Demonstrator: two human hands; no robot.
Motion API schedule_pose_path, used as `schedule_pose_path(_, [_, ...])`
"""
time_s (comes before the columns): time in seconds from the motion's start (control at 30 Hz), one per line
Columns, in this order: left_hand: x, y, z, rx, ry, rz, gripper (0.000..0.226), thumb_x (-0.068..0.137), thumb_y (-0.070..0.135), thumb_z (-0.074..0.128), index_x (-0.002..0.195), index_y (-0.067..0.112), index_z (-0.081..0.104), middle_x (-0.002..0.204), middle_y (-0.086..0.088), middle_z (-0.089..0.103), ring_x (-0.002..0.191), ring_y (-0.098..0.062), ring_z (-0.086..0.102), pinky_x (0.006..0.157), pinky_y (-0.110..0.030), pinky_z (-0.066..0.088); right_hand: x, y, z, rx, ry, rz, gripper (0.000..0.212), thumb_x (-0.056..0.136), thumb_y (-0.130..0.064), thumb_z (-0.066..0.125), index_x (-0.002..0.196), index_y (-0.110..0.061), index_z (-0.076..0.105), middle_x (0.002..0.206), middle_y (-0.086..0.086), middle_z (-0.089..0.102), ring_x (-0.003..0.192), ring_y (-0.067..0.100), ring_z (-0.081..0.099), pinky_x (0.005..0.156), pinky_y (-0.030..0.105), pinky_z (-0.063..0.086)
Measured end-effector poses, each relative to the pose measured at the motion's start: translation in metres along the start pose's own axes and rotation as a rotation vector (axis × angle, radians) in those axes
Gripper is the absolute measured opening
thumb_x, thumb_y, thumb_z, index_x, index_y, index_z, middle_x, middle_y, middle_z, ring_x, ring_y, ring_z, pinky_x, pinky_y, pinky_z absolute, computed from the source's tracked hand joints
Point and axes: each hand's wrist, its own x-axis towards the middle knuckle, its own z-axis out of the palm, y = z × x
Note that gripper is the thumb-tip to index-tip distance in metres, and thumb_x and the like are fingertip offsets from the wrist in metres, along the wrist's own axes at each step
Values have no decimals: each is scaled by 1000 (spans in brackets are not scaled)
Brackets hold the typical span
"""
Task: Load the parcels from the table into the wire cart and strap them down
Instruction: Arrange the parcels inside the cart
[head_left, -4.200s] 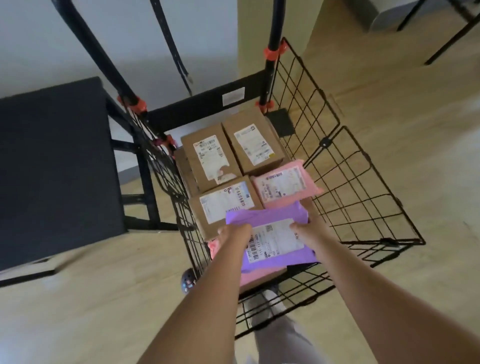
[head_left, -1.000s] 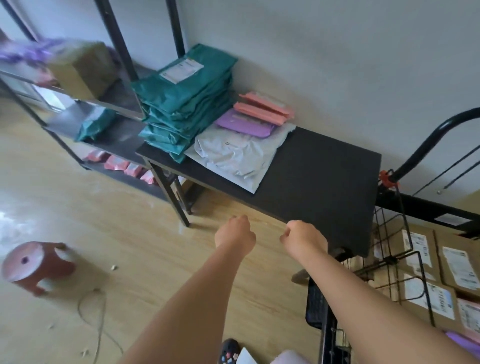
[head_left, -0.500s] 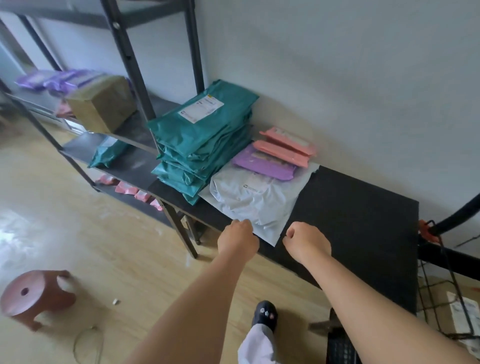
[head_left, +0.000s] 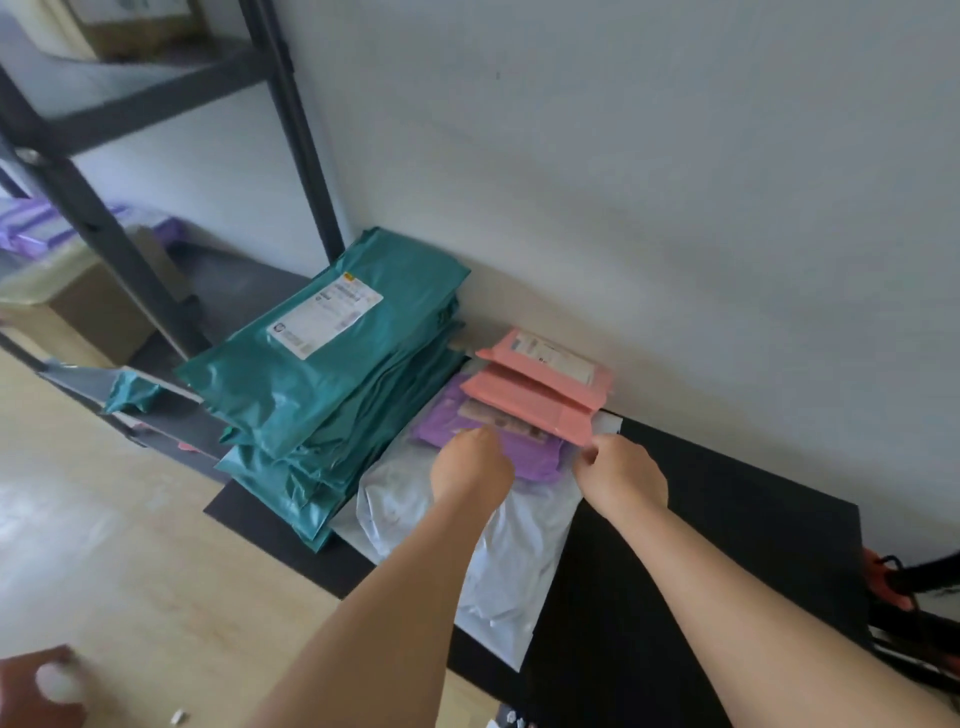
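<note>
On black table (head_left: 701, 545) by wall: parcels (head_left: 322, 384); hands (head_left: 621, 475) seemingly touching.

Shelf rack (head_left: 104, 218): left of wall (head_left: 649, 182)
Cardboard box (head_left: 78, 312): on rack
Stool (head_left: 36, 691): on floor (head_left: 104, 545), below rack

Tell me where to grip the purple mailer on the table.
Take the purple mailer by its near edge, coming from the table's front. Pink mailers overlap its far side by the wall, and the teal stack crowds its left. It lies flat, so slide it toward you first, probably.
</note>
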Motion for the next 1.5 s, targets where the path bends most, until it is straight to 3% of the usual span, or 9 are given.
schedule_pose_path(0.2, [55, 19, -22, -1, 78, -20, 24, 90, 11, 50, 107, 16, 66, 106, -1, 62, 92, -21, 58, 67, -31, 42, 48, -1, -10, 132, 10, 52, 14, 93, -27, 50, 95, -19, 62, 83, -1, 61, 74, 19, 59, 56, 28, 39])
schedule_pose_path(0.4, [114, 28, -30, -91, 117, -29, 37, 91, 14, 49, 128, 16, 50, 128, -5, 51, 113, -23, 49, 77, -30, 37, 93, -7, -8, 413, 39, 173, 18, 92, -24, 58, 108, -16, 54, 96, -2, 57, 75, 11, 53, 57, 26, 39])
schedule_pose_path(0.6, [161, 35, -24, -168, 42, -58, 43, 94, 21, 55, 134, 12, 43, 133, -10, 45, 115, -26, 50, 78, -32, 39, 127, -5, 4, 563, -5, 345, 40, 93, -26, 54, 130, -12, 49, 103, -1, 52, 85, 15, 52, 65, 29, 41])
schedule_pose_path(0.83, [190, 36, -3, -160, -104, -157, 48, 96, 34, 52, 135, 9, 39, 130, -14, 53, 111, -31, 57, 80, -37, 48, 140, -4, 23, 610, -29, 392, 46, 96, -29, 52, 138, -13, 44, 104, -3, 49, 79, 9, 48, 57, 22, 37])
schedule_pose_path(0.9, [194, 35, 2, -143, -139, -190, 49, 96, 36, 51, 135, 11, 36, 128, -14, 55, 110, -33, 57, 86, -41, 50, 141, -3, 25, 616, -24, 404, 47, 95, -29, 52, 139, -13, 44, 102, -4, 49, 80, 10, 49, 56, 22, 36])
schedule_pose_path(1.1, [198, 31, 7, -164, -139, -205, 49, 94, 36, 55, 134, 13, 37, 119, -8, 59, 93, -25, 57, 71, -36, 46, 140, -3, 29, 666, -6, 428, 46, 93, -31, 53, 136, -15, 48, 108, -2, 56, 87, 12, 53, 60, 24, 40])
schedule_pose_path(1.3, [196, 28, 7, -283, -82, -157, 44, 85, 27, 60, 126, 21, 46, 113, 1, 61, 85, -19, 58, 71, -31, 50, 137, -3, 23, 717, 68, 442, 41, 91, -34, 58, 127, -13, 57, 112, 0, 58, 98, 18, 55, 87, 36, 49])
schedule_pose_path(1.37, [195, 26, 5, -360, -59, -148, 41, 82, 23, 62, 120, 24, 50, 106, 6, 63, 76, -12, 55, 58, -24, 42, 136, -4, 21, 746, 101, 436, 35, 90, -33, 59, 118, -13, 60, 104, -4, 59, 94, 16, 56, 84, 35, 48])
schedule_pose_path(1.5, [190, 24, -2, -513, -17, -142, 36, 75, 20, 66, 108, 29, 53, 92, 15, 60, 80, -8, 59, 60, -22, 43, 131, -6, 14, 812, 178, 442, 13, 88, -30, 59, 90, -18, 56, 92, -4, 61, 77, 7, 54, 66, 29, 44])
